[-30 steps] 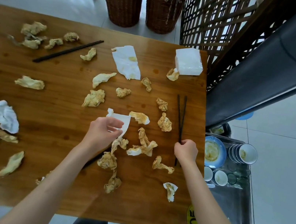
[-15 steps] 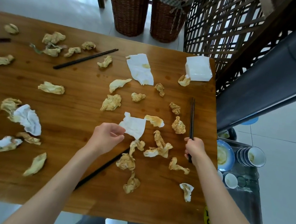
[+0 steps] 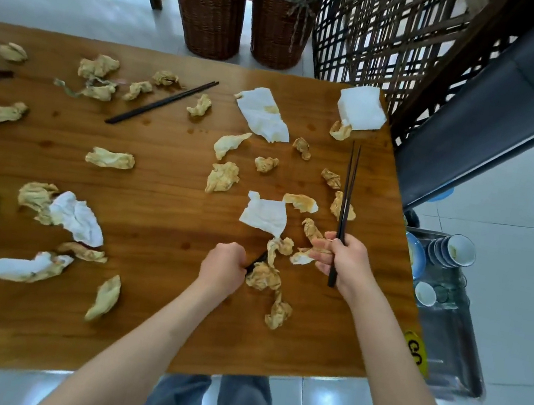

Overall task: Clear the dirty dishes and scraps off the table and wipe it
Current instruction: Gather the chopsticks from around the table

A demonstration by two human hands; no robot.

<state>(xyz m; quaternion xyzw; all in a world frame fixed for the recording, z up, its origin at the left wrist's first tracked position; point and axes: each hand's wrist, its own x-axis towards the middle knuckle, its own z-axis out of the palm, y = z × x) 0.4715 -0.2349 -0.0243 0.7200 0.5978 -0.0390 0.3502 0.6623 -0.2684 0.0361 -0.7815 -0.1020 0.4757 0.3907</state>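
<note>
Spanning most of the view: glossy, warm-brown wooden table, grain running left to right, smeared with small oily spots. Standing beyond its 12 o'clock edge: two round, dark woven wicker baskets; rising at 1 o'clock, a dark lattice screen. Sitting off the 3 o'clock edge: metal cart carrying a blue plate and a tilted stack of small white bowls. Lying scattered across the table: crumpled, yellow-stained napkin scraps, soft and wrinkled, plus flatter white sheets. Resting at the 1 o'clock corner: a square white tissue stack. Lying loose toward 11 o'clock: slim black chopsticks. Gripping a second black chopstick pair, tips pointing to 12 o'clock: right hand, fingers curled around it. Closing around the end of another dark chopstick near the table's 5 o'clock area: left hand, fingers curled, wadded napkins crowding right beside it.
</note>
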